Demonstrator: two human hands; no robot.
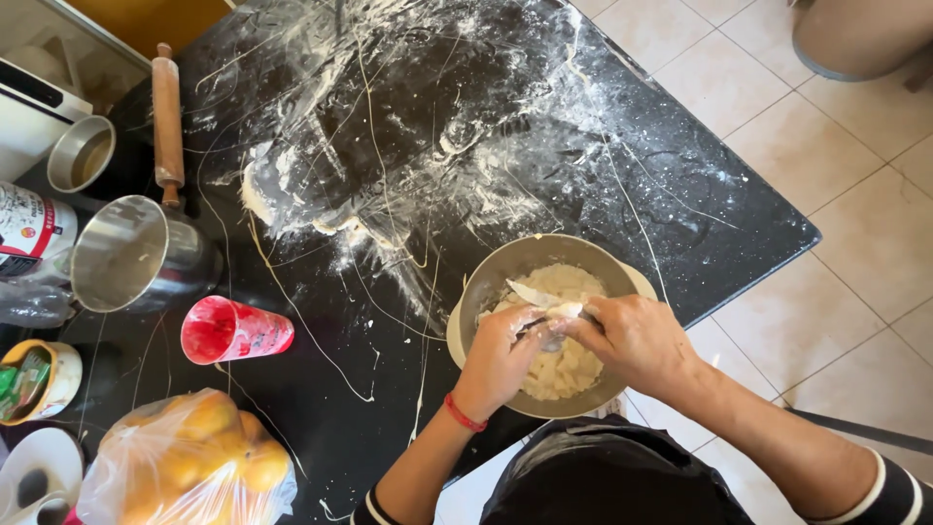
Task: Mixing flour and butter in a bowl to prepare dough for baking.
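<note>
A metal bowl (505,258) of pale dough pieces (564,374) stands at the near edge of a black, flour-streaked table (321,389). Both hands are inside the bowl. My left hand (501,360), with a red band at the wrist, is dusted with flour and closed around a lump of dough. My right hand (637,340) grips a knife whose blade (533,294) points left across the bowl and meets the dough at my left fingers.
A wooden rolling pin (167,117) lies at the far left. Two steel cups (136,255) (80,153), a red plastic cup (233,331) on its side and a bag of oranges (190,459) crowd the left side. Tiled floor (855,224) lies right of the table.
</note>
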